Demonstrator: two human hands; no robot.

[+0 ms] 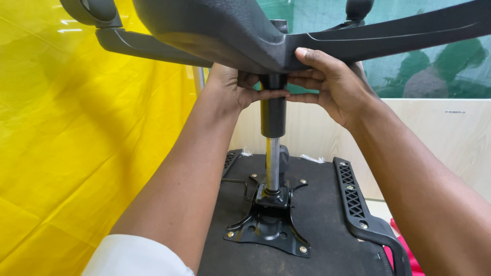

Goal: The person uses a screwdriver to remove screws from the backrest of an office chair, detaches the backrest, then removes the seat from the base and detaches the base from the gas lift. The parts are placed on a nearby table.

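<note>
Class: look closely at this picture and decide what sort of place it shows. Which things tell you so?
Probably a furniture assembly workshop: an upturned office chair seat with its gas cylinder standing up, a star base held over it by both hands, and a yellow plastic sheet screening the side.

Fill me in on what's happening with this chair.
An office chair lies upside down, its seat underside facing up. A gas lift cylinder stands upright in the black metal mounting plate bolted to it. The person's left hand and right hand grip the hub of the black star-shaped chair base, which sits on top of the cylinder. A black armrest runs along the seat's right side.
</note>
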